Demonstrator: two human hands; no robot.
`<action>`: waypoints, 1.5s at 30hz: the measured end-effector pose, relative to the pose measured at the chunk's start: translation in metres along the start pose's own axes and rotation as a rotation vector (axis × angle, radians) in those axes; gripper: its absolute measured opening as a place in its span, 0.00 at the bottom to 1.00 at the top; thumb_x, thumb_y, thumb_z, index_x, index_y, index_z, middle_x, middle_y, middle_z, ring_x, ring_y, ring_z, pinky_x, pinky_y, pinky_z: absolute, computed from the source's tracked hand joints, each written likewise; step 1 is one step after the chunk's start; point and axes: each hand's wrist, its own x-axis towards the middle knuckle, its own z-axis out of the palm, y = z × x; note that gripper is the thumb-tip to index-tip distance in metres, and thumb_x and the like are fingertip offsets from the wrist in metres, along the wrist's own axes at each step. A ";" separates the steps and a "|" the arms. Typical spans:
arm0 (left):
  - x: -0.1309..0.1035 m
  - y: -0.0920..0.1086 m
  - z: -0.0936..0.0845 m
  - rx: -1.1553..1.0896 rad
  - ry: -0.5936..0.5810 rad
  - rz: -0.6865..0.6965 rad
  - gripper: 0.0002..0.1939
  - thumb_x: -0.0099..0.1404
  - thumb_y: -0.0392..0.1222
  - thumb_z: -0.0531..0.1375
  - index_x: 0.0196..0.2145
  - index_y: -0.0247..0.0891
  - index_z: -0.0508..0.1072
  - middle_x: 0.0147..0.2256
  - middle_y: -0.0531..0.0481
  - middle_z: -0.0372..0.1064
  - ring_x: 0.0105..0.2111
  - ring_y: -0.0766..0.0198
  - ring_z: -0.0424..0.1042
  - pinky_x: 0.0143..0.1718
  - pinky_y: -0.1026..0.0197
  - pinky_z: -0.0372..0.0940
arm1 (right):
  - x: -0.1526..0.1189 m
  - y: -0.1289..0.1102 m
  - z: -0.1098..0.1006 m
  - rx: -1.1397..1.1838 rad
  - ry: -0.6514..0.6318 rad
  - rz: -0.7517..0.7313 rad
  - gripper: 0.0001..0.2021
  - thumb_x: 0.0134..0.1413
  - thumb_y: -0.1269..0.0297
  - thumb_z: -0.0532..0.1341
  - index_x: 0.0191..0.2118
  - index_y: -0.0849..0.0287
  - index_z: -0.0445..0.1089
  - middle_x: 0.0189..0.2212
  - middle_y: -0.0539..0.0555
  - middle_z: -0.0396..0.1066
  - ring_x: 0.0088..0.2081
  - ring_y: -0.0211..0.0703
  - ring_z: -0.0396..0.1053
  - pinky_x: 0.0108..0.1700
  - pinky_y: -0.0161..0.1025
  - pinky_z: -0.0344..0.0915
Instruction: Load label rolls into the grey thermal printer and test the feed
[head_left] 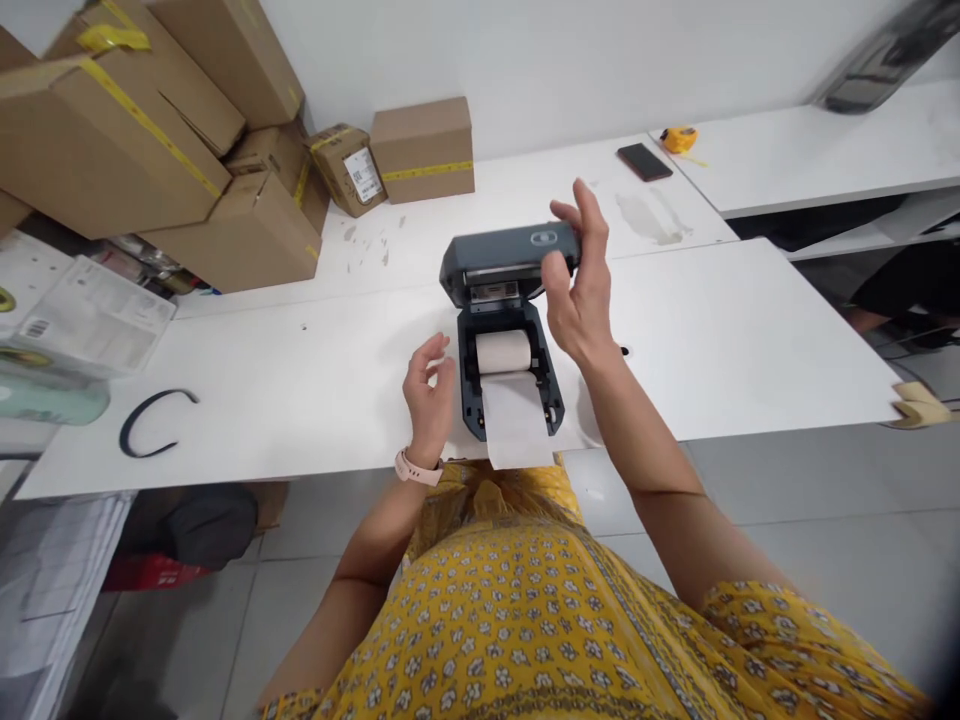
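Note:
A dark grey label printer (471, 385) stands at the table's front edge with its lid (510, 245) raised. Inside lies a white paper roll (503, 352), and its paper strip (517, 425) runs out over the front edge. My right hand (581, 285) grips the right end of the lid, thumb in front and fingers behind. Just left of the printer, my left hand (430, 395) is held with curled, parted fingers and nothing in it.
Cardboard boxes (255, 225) are piled at the back left, with a smaller box (424, 150) beside them. A black headband (131, 425) lies at the left of the white table (300, 390). A phone (644, 162) and an orange tape measure (679, 139) are at the back right.

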 end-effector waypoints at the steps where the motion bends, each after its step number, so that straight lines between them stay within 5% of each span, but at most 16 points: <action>1: 0.000 -0.004 -0.001 0.036 -0.019 -0.061 0.21 0.69 0.48 0.63 0.57 0.42 0.74 0.52 0.43 0.76 0.46 0.60 0.76 0.47 0.57 0.71 | 0.013 0.004 0.004 -0.016 0.001 0.008 0.35 0.72 0.39 0.37 0.76 0.48 0.34 0.70 0.60 0.58 0.71 0.55 0.60 0.71 0.60 0.60; 4: -0.002 -0.017 -0.003 0.086 -0.107 -0.196 0.25 0.66 0.46 0.64 0.59 0.40 0.72 0.44 0.47 0.73 0.34 0.66 0.70 0.36 0.61 0.67 | 0.047 0.022 0.015 -0.049 -0.019 0.043 0.35 0.72 0.38 0.38 0.77 0.44 0.30 0.72 0.57 0.54 0.71 0.57 0.60 0.69 0.61 0.62; 9: 0.009 -0.029 0.001 0.125 -0.258 -0.257 0.34 0.64 0.49 0.66 0.64 0.34 0.66 0.30 0.56 0.65 0.31 0.65 0.68 0.38 0.60 0.64 | 0.089 0.052 0.028 -0.035 -0.038 0.078 0.36 0.70 0.36 0.45 0.76 0.42 0.38 0.76 0.54 0.48 0.75 0.58 0.52 0.70 0.57 0.60; 12: 0.024 -0.030 0.003 0.216 -0.315 -0.273 0.35 0.63 0.47 0.66 0.65 0.34 0.65 0.26 0.57 0.64 0.30 0.63 0.68 0.35 0.61 0.61 | 0.086 0.046 0.019 -0.056 -0.002 0.028 0.37 0.68 0.37 0.50 0.75 0.47 0.45 0.73 0.57 0.54 0.74 0.60 0.54 0.71 0.61 0.58; 15: 0.036 -0.025 0.003 0.306 -0.417 -0.292 0.33 0.63 0.46 0.64 0.64 0.33 0.67 0.24 0.57 0.66 0.28 0.62 0.68 0.31 0.61 0.58 | 0.052 0.028 0.006 -0.080 0.001 -0.019 0.28 0.70 0.43 0.51 0.67 0.52 0.63 0.64 0.60 0.68 0.67 0.59 0.64 0.69 0.61 0.61; 18: 0.046 -0.016 0.002 0.405 -0.520 -0.285 0.33 0.61 0.43 0.63 0.63 0.32 0.68 0.22 0.57 0.66 0.25 0.61 0.67 0.29 0.60 0.56 | 0.010 0.018 0.003 -0.119 -0.377 -0.023 0.18 0.68 0.50 0.56 0.52 0.54 0.76 0.49 0.59 0.79 0.54 0.57 0.75 0.59 0.55 0.71; 20: 0.050 -0.009 0.003 0.477 -0.545 -0.271 0.33 0.60 0.41 0.63 0.63 0.31 0.69 0.22 0.56 0.67 0.24 0.60 0.67 0.29 0.60 0.56 | -0.007 0.019 0.008 -0.198 -0.702 0.004 0.20 0.64 0.52 0.61 0.56 0.56 0.74 0.54 0.61 0.78 0.56 0.59 0.75 0.59 0.54 0.70; 23: 0.052 -0.002 0.004 0.535 -0.554 -0.259 0.32 0.59 0.40 0.62 0.61 0.30 0.70 0.23 0.54 0.69 0.25 0.58 0.68 0.29 0.59 0.56 | -0.013 0.024 0.025 -0.358 -1.069 0.042 0.38 0.55 0.50 0.68 0.69 0.60 0.63 0.62 0.67 0.73 0.62 0.68 0.71 0.65 0.60 0.63; 29: 0.052 0.004 0.006 0.575 -0.601 -0.179 0.22 0.58 0.35 0.60 0.51 0.33 0.77 0.28 0.47 0.74 0.30 0.55 0.72 0.32 0.58 0.60 | 0.003 0.026 0.051 -0.466 -1.223 0.074 0.41 0.50 0.44 0.69 0.67 0.58 0.65 0.61 0.68 0.74 0.61 0.72 0.72 0.60 0.61 0.66; 34: 0.053 0.004 0.005 0.573 -0.607 -0.150 0.22 0.58 0.35 0.59 0.50 0.34 0.77 0.31 0.46 0.76 0.33 0.53 0.74 0.35 0.58 0.63 | 0.022 0.027 0.039 -0.226 -1.382 0.104 0.31 0.44 0.45 0.71 0.54 0.55 0.75 0.53 0.58 0.80 0.52 0.62 0.77 0.52 0.50 0.73; 38: 0.052 0.004 0.005 0.586 -0.607 -0.156 0.25 0.58 0.35 0.59 0.54 0.33 0.76 0.29 0.47 0.75 0.32 0.53 0.73 0.35 0.57 0.62 | 0.033 0.032 -0.003 0.112 -1.300 0.114 0.33 0.39 0.48 0.74 0.53 0.55 0.75 0.50 0.55 0.80 0.49 0.56 0.77 0.51 0.48 0.74; 45: 0.052 0.002 0.005 0.604 -0.609 -0.178 0.27 0.58 0.36 0.58 0.56 0.33 0.75 0.21 0.52 0.68 0.25 0.56 0.69 0.32 0.58 0.59 | 0.027 0.070 -0.101 0.520 -0.736 0.309 0.40 0.29 0.49 0.81 0.53 0.51 0.72 0.53 0.59 0.79 0.55 0.62 0.75 0.56 0.55 0.71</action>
